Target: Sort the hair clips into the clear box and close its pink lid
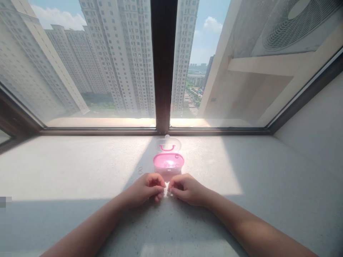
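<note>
My left hand (151, 188) and my right hand (185, 189) meet almost fingertip to fingertip just in front of a pink oval box (168, 175). Thumb and fingers are pinched together on both. Something small and pale shows at the fingertips, too tiny to name. The box stands open, its clear lid (177, 144) with a pink handle (167, 150) tipped back behind it. Inside the box, near its right end, is a small ring (177, 156). To the left of the box lie small thin loops (140, 170) on the sill.
The pale speckled windowsill (66, 171) carries everything, with bands of sun and shade across it. Behind the lid runs the dark window frame (107, 132), with a thick upright bar (163, 71) in the middle. A white wall (313, 121) bounds the right side.
</note>
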Motion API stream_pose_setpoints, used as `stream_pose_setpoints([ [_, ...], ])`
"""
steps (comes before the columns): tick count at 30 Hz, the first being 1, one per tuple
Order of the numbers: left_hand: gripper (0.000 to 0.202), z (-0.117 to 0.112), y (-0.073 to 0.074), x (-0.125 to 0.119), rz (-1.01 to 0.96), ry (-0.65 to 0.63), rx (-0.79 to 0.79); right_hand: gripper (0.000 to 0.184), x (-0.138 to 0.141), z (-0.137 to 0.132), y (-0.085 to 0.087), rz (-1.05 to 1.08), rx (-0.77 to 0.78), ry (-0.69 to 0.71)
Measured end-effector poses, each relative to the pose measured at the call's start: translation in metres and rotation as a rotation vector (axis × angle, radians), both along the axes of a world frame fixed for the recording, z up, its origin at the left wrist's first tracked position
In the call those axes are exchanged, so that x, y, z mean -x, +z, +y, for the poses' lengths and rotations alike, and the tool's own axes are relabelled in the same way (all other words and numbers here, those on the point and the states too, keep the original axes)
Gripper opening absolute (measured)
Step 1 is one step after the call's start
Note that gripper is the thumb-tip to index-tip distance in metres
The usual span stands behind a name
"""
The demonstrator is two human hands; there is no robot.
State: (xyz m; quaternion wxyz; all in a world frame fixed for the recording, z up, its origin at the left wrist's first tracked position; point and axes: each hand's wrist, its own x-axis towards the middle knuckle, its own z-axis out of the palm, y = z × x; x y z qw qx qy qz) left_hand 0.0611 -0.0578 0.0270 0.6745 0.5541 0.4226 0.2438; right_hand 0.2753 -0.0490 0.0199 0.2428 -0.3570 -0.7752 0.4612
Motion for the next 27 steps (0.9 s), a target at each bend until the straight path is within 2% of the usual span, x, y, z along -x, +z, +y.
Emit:
stream_pose_setpoints([
  [6,0.022,0.0030,-0.0014,0.0046,0.009,-0.081,-0.039,0.010,0.0009,-0.0004,0.0025,0.027,-0.001,0.002],
  [16,0.022,0.0021,-0.0020,0.0068,0.006,-0.046,0.079,0.009,0.0008,-0.0008,0.0048,0.019,0.032,-0.007],
  [22,0.023,0.0016,-0.0024,0.0075,0.006,-0.072,0.097,0.008,0.0002,0.0004,0.0041,0.078,0.149,0.000],
  [27,0.023,0.0032,-0.0032,0.0104,0.014,-0.118,0.103,0.008,-0.0003,0.0008,0.0015,0.085,0.144,0.000],
])
